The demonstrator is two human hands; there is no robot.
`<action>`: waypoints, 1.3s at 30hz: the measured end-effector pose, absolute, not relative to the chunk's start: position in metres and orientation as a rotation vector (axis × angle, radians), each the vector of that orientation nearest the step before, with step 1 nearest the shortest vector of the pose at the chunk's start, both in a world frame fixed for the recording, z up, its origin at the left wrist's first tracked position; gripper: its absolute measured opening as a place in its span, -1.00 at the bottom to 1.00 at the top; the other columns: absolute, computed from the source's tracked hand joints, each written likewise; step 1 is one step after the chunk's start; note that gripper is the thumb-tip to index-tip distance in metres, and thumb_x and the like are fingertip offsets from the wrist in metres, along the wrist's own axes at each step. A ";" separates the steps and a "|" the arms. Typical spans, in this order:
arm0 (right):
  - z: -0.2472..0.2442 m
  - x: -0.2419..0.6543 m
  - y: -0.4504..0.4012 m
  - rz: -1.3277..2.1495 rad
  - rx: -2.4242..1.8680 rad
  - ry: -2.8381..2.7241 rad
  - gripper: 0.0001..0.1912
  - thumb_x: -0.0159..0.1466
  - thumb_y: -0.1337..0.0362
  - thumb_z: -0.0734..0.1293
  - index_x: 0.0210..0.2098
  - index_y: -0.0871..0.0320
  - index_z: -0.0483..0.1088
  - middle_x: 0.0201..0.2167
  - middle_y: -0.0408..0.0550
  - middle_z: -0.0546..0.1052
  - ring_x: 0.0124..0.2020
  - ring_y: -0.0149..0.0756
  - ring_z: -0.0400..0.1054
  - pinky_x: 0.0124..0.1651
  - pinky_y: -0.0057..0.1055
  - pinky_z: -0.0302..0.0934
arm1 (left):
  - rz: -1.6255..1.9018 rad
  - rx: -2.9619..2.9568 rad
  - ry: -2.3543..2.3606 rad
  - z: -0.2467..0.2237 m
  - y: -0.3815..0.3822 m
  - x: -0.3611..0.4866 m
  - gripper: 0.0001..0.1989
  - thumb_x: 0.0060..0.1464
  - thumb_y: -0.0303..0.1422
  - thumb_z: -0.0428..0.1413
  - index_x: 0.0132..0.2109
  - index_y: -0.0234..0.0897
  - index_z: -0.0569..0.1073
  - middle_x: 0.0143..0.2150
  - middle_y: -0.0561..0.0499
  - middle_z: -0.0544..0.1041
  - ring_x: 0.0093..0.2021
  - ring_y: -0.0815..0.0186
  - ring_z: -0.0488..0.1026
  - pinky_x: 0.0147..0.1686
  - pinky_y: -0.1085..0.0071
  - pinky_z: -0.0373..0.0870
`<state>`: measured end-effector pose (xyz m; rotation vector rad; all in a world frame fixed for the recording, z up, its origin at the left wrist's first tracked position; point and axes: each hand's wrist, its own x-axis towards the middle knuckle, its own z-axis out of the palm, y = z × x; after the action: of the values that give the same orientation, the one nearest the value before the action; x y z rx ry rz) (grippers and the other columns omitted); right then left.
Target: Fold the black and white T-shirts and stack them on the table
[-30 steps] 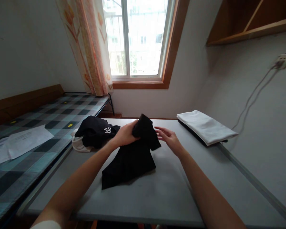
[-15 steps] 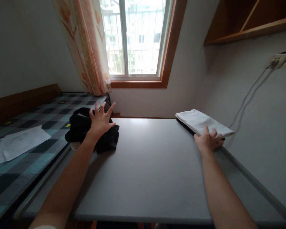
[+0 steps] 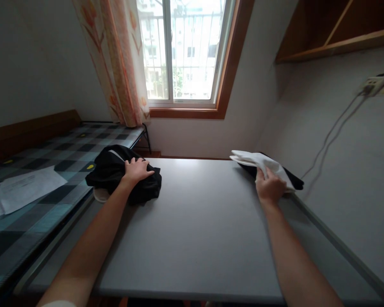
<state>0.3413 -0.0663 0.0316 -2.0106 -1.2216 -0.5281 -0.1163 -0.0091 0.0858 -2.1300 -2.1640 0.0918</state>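
A bunched black garment (image 3: 105,168) with a white stripe lies at the left of the grey table, and a bit of white cloth (image 3: 100,195) shows beneath it. On top of this heap rests my left hand (image 3: 136,171), its fingers slightly bent and its thumb stretched out to the right. At the table's right side my right hand (image 3: 270,186) is closed on a folded white cloth (image 3: 259,158), thumb on the near edge. The white cloth is bent up and lies over a folded black cloth (image 3: 295,179), partly hidden under it.
The grey table (image 3: 195,230) meets the wall on the right. A bed with a checked mattress (image 3: 64,200) stands along the left, with white papers (image 3: 28,187) on it. A wooden shelf (image 3: 339,47) and a plugged-in cable (image 3: 333,123) are on the right wall.
My left hand has come down from above the black garment onto it. My right hand has closed on the white cloth and shifted it left, baring more of the black cloth.
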 end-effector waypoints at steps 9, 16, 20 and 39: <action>0.029 0.205 -0.091 0.350 -1.493 -2.002 -0.52 0.30 -0.04 0.17 -0.52 0.13 0.48 -0.57 -0.06 0.47 -0.47 -0.28 0.29 -0.35 -0.41 0.09 | -0.229 -2.253 -1.874 0.094 -0.028 -0.097 -0.53 0.13 -0.09 0.07 0.12 -0.20 0.45 0.14 -0.19 0.45 0.23 -0.09 0.25 0.16 -0.03 0.15; 0.030 0.191 -0.090 1.188 -1.106 -1.260 -0.54 0.09 -0.14 0.36 -0.51 0.18 0.43 -0.62 -0.16 0.41 -0.59 -0.39 0.21 -0.53 -0.44 0.11 | -0.618 -2.435 -1.631 0.105 -0.038 -0.072 -0.74 0.18 -0.16 0.06 -0.10 -0.18 0.50 0.00 -0.05 0.49 -0.06 0.19 0.47 -0.05 0.31 0.36; 0.036 0.231 -0.068 0.942 -1.056 -0.831 -0.62 0.04 -0.03 0.39 -0.36 0.17 0.47 -0.40 -0.03 0.55 -0.39 -0.25 0.41 -0.31 -0.32 0.33 | -0.810 -2.569 -1.324 0.107 -0.038 -0.068 -0.77 0.21 -0.21 0.06 -0.08 -0.19 0.49 0.06 -0.06 0.44 0.05 0.21 0.40 0.10 0.25 0.29; 0.015 0.253 -0.076 0.003 -1.841 -2.300 -0.47 0.27 0.40 0.15 0.21 0.06 0.32 0.28 0.04 0.30 0.27 -0.10 0.13 0.16 -0.08 0.10 | -0.001 -3.347 -0.781 0.048 -0.091 0.003 -0.21 -0.13 -0.11 0.31 0.26 -0.07 0.30 0.25 -0.14 0.29 0.21 -0.03 0.26 0.18 0.13 0.16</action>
<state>0.2533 -0.0756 0.0151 -1.8410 -2.2999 0.0033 0.0032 -0.0909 0.0478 -3.3469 -0.7810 -0.0014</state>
